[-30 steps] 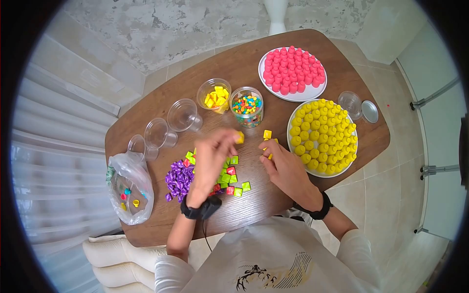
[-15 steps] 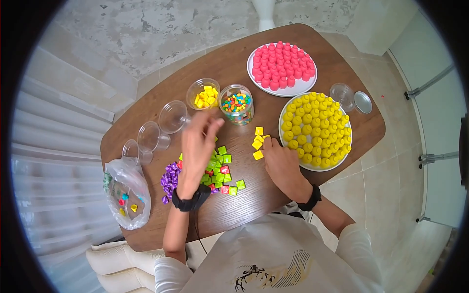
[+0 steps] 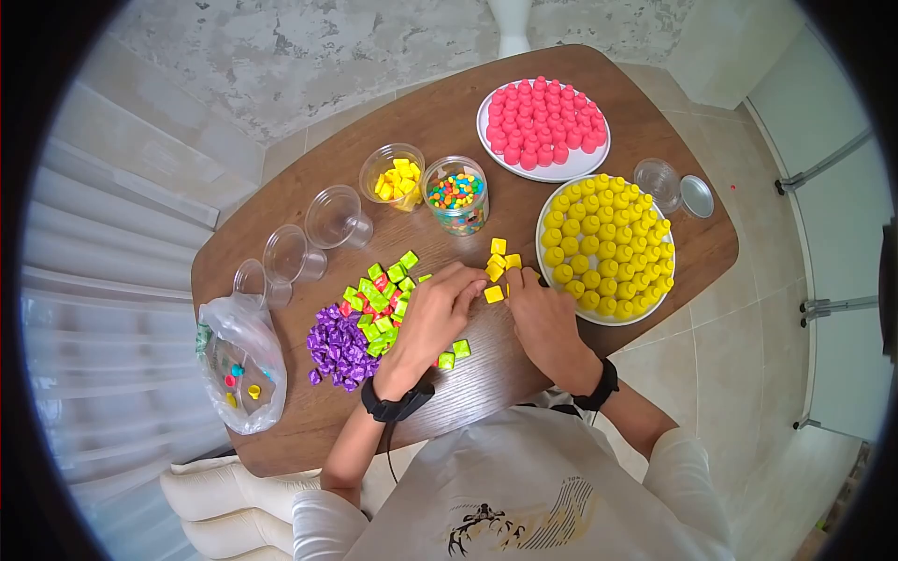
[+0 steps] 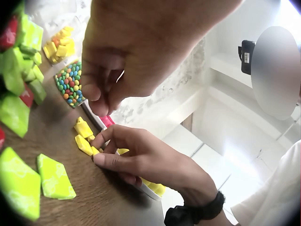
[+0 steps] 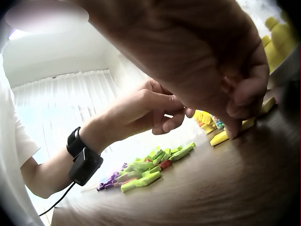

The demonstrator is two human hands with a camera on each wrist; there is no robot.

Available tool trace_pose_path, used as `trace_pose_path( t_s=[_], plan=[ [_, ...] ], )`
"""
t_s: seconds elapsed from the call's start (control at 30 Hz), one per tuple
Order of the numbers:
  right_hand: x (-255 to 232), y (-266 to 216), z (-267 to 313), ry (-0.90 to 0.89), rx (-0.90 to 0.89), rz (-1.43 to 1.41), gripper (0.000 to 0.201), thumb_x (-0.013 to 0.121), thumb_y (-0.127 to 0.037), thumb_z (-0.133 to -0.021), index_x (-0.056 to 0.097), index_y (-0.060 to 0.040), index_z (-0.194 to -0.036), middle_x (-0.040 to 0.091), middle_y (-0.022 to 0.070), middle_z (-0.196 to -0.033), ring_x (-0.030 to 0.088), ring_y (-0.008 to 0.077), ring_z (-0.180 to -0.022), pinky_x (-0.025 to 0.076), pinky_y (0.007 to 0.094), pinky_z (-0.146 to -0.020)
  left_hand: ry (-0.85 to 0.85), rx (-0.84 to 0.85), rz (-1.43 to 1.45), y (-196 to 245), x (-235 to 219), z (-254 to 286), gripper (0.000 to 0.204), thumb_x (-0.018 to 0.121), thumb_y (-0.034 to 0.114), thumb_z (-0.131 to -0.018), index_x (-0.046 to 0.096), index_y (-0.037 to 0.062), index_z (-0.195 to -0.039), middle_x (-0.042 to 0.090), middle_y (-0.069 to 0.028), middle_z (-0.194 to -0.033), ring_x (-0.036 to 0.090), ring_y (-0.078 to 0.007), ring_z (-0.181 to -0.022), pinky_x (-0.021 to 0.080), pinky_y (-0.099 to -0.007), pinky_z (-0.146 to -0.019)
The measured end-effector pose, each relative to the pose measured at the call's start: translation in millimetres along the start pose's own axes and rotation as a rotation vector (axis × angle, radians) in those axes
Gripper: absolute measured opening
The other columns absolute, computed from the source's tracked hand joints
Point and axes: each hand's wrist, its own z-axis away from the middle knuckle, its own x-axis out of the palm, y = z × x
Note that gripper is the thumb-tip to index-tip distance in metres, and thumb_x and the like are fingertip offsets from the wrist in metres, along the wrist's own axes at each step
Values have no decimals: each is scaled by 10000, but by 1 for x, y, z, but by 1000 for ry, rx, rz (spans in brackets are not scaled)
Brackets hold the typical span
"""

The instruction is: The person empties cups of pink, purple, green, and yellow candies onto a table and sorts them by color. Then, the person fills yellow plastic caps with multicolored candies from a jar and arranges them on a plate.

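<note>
Small yellow wrapped candies (image 3: 498, 247) lie in a loose group at the middle of the table. My right hand (image 3: 547, 323) is low over their near right side, and its thumb and index finger pinch a yellow candy (image 4: 95, 151) at the tabletop. From the left, my left hand (image 3: 435, 313) reaches toward the same group, fingertips close to the candies. Its fingers (image 5: 171, 123) are loosely bent, with nothing showing between them. Under and beside the left forearm is a pile of green and red wrapped candies (image 3: 379, 294), next to purple wrapped candies (image 3: 341, 351).
Behind stand a clear cup of yellow candies (image 3: 398, 150) and a tub of colourful round candies (image 3: 458, 224). Clear cups (image 3: 332, 215) lie on the left near a plastic bag (image 3: 224, 327). Plates hold yellow bottle-shaped pieces (image 3: 608, 243) and pink ones (image 3: 543, 117). Lids (image 3: 697, 196) lie far right.
My left hand let go of a yellow candy near the clear cup, then came back down right to the yellow group. My right hand stays at that group.
</note>
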Motion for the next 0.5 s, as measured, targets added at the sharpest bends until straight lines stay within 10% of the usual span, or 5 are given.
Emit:
trace_pose_path(
  t_s=[0.1,0.5],
  plan=[
    [-1,3,-2,7,-2,22,236,683,-55,-866,567,-17,-1068,650,118,-930,732,274,-712,551,399,-554,10,118,-12,-10,7,4,157,654,53,-990,717,-7,-1120,648,-131,-886,617,-232,-681,478,-362,-631],
    [-1,7,-9,-53,13,21,253,712,-48,-836,572,-26,-1045,704,126,-859,742,274,-718,555,397,-563,-53,112,-2,-5,7,10,171,649,41,-985,708,-22,-1133,652,-130,-915,626,-251,-696,488,-376,-655]
  ],
)
